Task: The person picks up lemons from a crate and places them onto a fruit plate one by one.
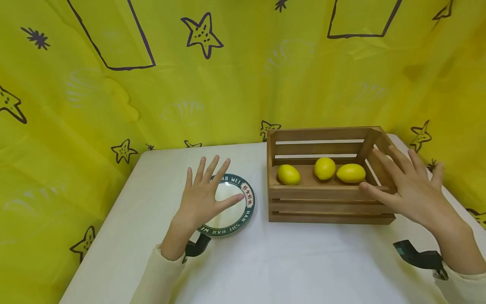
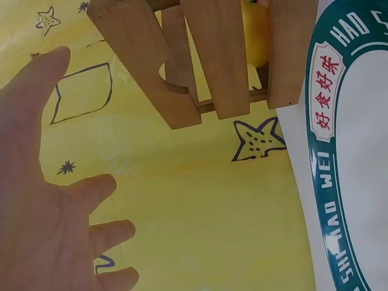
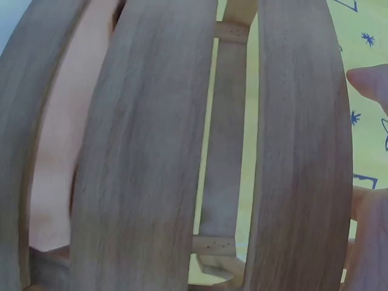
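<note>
My left hand (image 1: 203, 198) is spread, fingers straight and nothing in it, over the left part of a round plate (image 1: 248, 215) with a green lettered rim. At the right, my right hand (image 1: 414, 190) is spread too, overlapping the right end of a slatted wooden crate (image 1: 326, 207) in the head view. Inside the crate lie three lemons: one on the left (image 1: 288, 175), one near the middle (image 1: 324, 169) and one on the right (image 1: 351, 173). Crate slats (image 3: 145, 145) fill most of the right wrist view, with fingers (image 3: 371, 85) at its right edge.
A white-covered table (image 1: 159, 190) carries the plate and crate. Behind it hangs a yellow curtain (image 1: 228, 93) with drawn stars, which also runs along both sides. Dark straps with camera mounts (image 1: 419, 255) stick out at both wrists.
</note>
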Action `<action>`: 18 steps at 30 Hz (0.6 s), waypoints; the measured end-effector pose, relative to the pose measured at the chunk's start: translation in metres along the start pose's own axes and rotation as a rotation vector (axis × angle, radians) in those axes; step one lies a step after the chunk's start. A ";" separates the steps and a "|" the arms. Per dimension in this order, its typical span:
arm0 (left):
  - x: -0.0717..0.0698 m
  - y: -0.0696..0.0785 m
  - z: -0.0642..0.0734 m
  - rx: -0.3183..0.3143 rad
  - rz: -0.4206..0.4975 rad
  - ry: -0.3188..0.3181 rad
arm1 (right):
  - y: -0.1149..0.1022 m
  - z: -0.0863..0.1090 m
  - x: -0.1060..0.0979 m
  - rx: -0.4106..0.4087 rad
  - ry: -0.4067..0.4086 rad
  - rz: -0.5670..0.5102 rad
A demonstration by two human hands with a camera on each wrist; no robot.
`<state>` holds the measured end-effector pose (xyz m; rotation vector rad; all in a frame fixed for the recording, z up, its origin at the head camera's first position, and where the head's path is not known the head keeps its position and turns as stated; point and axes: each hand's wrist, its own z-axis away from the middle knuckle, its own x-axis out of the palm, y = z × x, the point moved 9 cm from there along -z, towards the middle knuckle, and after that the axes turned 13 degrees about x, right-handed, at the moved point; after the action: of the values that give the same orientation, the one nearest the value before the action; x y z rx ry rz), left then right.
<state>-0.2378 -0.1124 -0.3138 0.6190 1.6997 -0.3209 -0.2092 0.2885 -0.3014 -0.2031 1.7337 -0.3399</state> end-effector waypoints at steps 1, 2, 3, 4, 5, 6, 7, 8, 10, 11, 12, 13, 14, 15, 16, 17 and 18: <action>0.001 0.001 -0.001 0.004 -0.003 0.002 | 0.001 0.000 0.000 0.001 0.004 -0.002; 0.001 0.002 -0.002 0.008 -0.006 0.006 | 0.003 0.001 0.000 0.002 0.007 -0.008; 0.002 0.003 -0.002 0.009 -0.006 0.007 | 0.004 0.001 -0.001 0.003 0.013 -0.015; 0.002 0.004 -0.003 0.011 -0.008 0.011 | 0.005 0.002 -0.002 0.001 0.019 -0.022; 0.002 0.004 -0.004 0.014 -0.012 0.015 | 0.007 0.003 -0.002 0.000 0.024 -0.026; 0.002 0.005 -0.004 0.016 -0.013 0.019 | 0.008 0.003 -0.003 0.000 0.029 -0.030; 0.002 0.006 -0.005 0.018 -0.014 0.023 | 0.010 0.004 -0.003 0.000 0.035 -0.036; 0.002 0.006 -0.006 0.020 -0.010 0.027 | 0.011 0.004 -0.004 0.000 0.042 -0.038; 0.002 0.008 -0.008 0.027 -0.007 0.036 | 0.014 0.005 -0.004 0.002 0.054 -0.049; 0.002 0.009 -0.009 0.031 -0.006 0.041 | 0.016 0.005 -0.004 0.005 0.058 -0.056; 0.002 0.010 -0.010 0.035 -0.006 0.045 | 0.018 0.005 -0.004 0.009 0.061 -0.068; 0.002 0.011 -0.010 0.039 -0.004 0.051 | 0.020 0.006 -0.003 0.012 0.064 -0.083; 0.002 0.012 -0.011 0.044 -0.001 0.057 | 0.022 0.006 -0.004 0.017 0.067 -0.099; 0.002 0.012 -0.012 0.049 0.004 0.063 | 0.023 0.007 -0.004 0.021 0.066 -0.118; 0.002 0.013 -0.013 0.054 0.008 0.071 | 0.025 0.007 -0.004 0.029 0.065 -0.132; 0.002 0.014 -0.013 0.057 0.015 0.079 | 0.027 0.008 -0.004 0.035 0.067 -0.148; 0.002 0.014 -0.014 0.060 0.021 0.086 | 0.029 0.008 -0.004 0.041 0.069 -0.162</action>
<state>-0.2415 -0.0927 -0.3108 0.7028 1.7694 -0.3353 -0.1986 0.3163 -0.3087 -0.3063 1.7815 -0.5055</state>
